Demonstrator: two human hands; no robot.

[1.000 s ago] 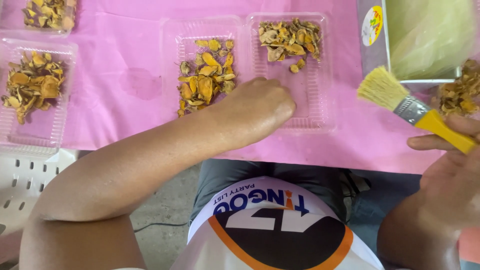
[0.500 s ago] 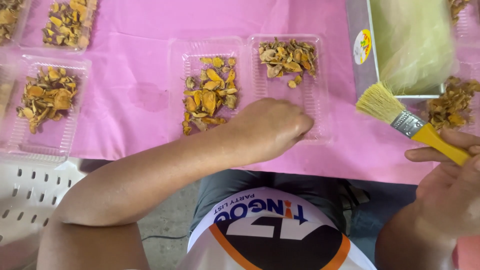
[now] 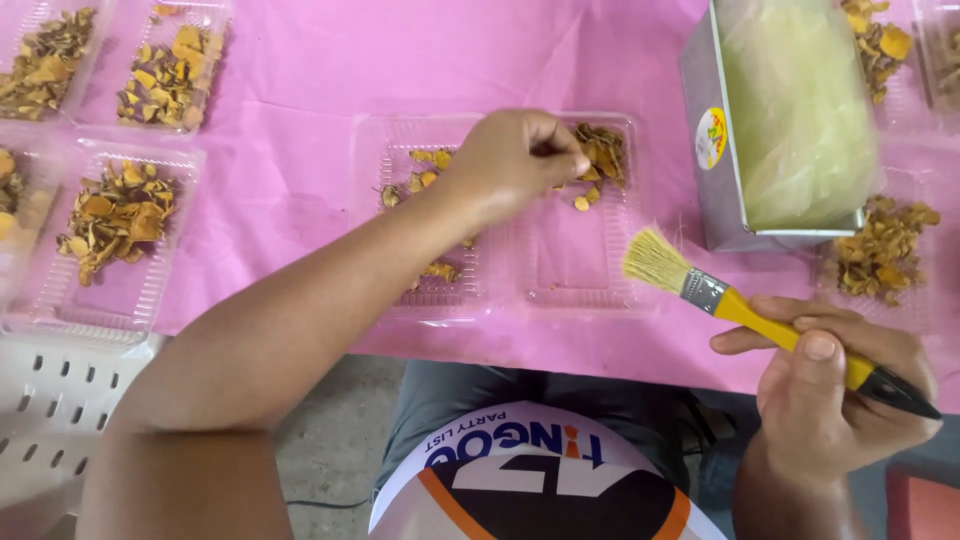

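Observation:
My left hand (image 3: 515,160) reaches across a clear two-compartment plastic tray (image 3: 580,290) on the pink tablecloth, fingers pinched together over the dried yellow-brown slices (image 3: 600,155) in the right compartment. Whether a slice sits between the fingers is hidden. More slices (image 3: 425,180) lie in the left compartment, partly under my forearm. My right hand (image 3: 835,385) grips a paintbrush with a yellow handle (image 3: 760,320), and its pale bristles (image 3: 655,260) point left, just above the tray's right edge.
A grey metal box (image 3: 715,150) lined with a greenish plastic bag stands at the right. Clear trays of dried slices (image 3: 115,215) lie left and at the top left (image 3: 170,75); another pile (image 3: 880,250) is at the right. A white plastic chair (image 3: 50,410) is lower left.
My left hand moved up from the tray's near edge to the slices in the right compartment and pinched shut. The brush stayed in my right hand, now lower in view.

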